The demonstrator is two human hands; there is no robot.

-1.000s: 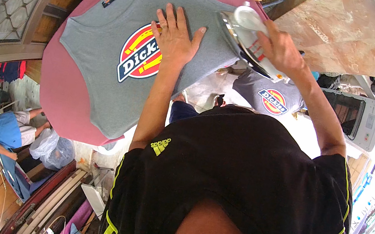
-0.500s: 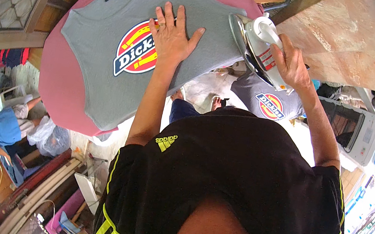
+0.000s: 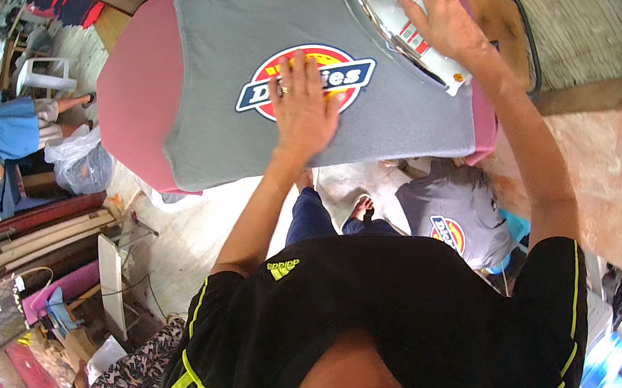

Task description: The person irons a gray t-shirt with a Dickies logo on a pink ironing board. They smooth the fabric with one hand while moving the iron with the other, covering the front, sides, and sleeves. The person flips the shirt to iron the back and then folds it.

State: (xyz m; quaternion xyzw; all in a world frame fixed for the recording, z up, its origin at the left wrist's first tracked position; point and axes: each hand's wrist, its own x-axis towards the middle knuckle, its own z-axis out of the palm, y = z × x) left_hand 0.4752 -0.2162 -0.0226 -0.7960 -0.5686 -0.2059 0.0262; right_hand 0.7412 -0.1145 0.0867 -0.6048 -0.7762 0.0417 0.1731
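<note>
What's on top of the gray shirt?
The left hand, spread flat over part of the printed emblem; a white iron, held in the right hand. Whatever of the gray shirt lies beneath them is covered.

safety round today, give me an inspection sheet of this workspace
surface: maroon cloth-covered board, rounded end
job's things: grey sleeveless fabric shirt with coloured print; white-and-silver iron over it
clutter: second grey fabric shirt below board; translucent plastic bag
grips: left grip flat on print; right grip holding iron
cables: none seen at iron; thin dark line lower left, possibly a cord
surroundings: person in blue top, left
</note>
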